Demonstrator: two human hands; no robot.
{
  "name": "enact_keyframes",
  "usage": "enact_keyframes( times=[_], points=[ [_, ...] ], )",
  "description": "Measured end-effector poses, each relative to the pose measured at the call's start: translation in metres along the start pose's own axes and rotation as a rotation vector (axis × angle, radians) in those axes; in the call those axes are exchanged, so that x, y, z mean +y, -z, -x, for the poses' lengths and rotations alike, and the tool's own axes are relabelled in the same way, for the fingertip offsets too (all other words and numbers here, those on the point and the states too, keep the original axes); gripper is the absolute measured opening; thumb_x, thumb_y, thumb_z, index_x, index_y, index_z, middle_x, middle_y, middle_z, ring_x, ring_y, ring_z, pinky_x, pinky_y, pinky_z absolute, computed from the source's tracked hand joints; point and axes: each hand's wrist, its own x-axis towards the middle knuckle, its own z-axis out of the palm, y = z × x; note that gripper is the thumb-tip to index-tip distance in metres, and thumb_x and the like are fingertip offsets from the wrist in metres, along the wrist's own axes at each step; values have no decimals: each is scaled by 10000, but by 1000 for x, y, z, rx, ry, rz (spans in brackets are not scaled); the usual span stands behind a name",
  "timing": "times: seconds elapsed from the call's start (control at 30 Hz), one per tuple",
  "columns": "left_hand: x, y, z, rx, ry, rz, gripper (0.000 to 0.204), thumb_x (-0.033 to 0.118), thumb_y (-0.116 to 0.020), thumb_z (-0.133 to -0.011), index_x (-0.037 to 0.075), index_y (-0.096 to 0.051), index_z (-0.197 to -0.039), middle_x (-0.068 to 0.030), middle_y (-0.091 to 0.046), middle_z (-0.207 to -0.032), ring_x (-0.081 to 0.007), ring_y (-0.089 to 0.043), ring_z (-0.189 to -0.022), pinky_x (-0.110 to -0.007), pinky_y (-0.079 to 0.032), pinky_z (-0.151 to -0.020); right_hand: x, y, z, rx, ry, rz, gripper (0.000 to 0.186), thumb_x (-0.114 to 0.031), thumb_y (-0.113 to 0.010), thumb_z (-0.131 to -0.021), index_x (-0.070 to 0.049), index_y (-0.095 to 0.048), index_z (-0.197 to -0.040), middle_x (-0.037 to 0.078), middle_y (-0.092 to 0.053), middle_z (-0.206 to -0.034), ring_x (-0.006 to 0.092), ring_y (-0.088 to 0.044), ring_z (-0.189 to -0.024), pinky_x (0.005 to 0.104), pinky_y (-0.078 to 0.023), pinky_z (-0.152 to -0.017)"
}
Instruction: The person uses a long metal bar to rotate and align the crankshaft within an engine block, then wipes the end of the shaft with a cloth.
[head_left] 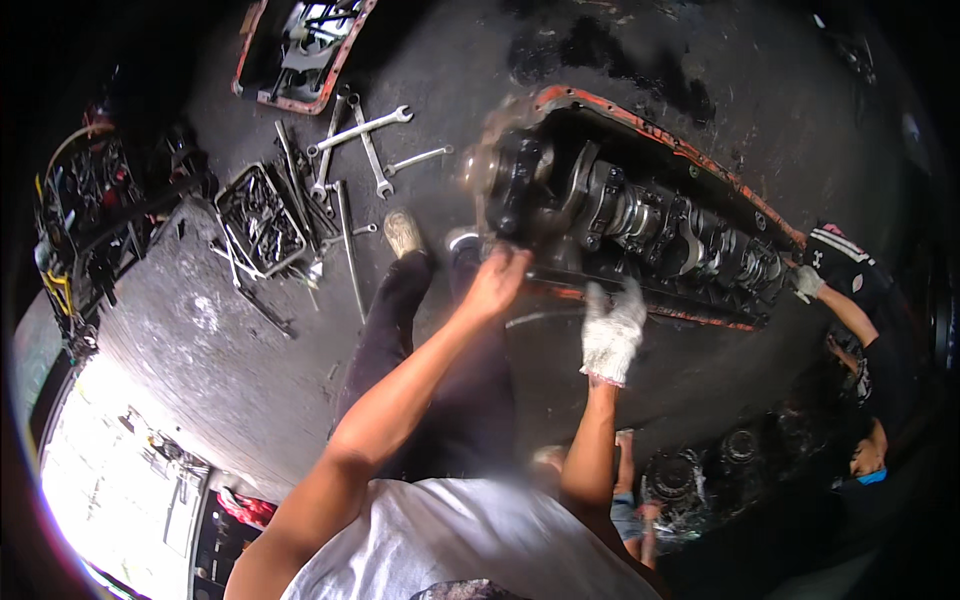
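Observation:
An engine block (648, 128) lies with its crankshaft (640, 215) uncovered and reddish gasket residue along its rim. At the near left corner, my bare left hand (502, 280) is closed; what its fingers grip is hidden. A thin dark bar (560, 279) runs right from beside that hand along the block's near edge. My right hand (613, 328), in a white knit glove, is raised by the near edge with its fingers apart, slightly blurred. The block's left end is smeared.
Wrenches (362, 130) and long bars lie on the dark floor to the left, beside a tray (262, 222) of small metal parts. An oil pan (300, 104) sits at the far left. Another person's gloved hand (806, 284) touches the block's right end. Engine parts (672, 475) stand near right.

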Motion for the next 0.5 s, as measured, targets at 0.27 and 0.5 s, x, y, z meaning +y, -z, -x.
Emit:
enact_keyframes(
  times=[0.27, 0.5],
  points=[
    [67, 37, -14, -231, -112, -128, 831, 553, -469, -977, -144, -303, -1399, -392, -426, -1331, -474, -389, -1321, -452, -344, -1099, -18, -70, -69, -628, 534, -589, 256, -81, -519, -957, 17, -574, -1187, 120, -671, -1108, 212, -658, -947, 310, -526, -829],
    [14, 106, -10, 87, -121, -152, 804, 492, -536, -966, -141, -295, -1398, -379, -393, -1378, -461, -396, -1325, -473, -349, -1104, -152, -76, -96, -151, 354, -43, 473, -404, -628, -923, 68, -627, -944, 169, -654, -812, 269, -596, -763, 397, -476, -729]
  ],
)
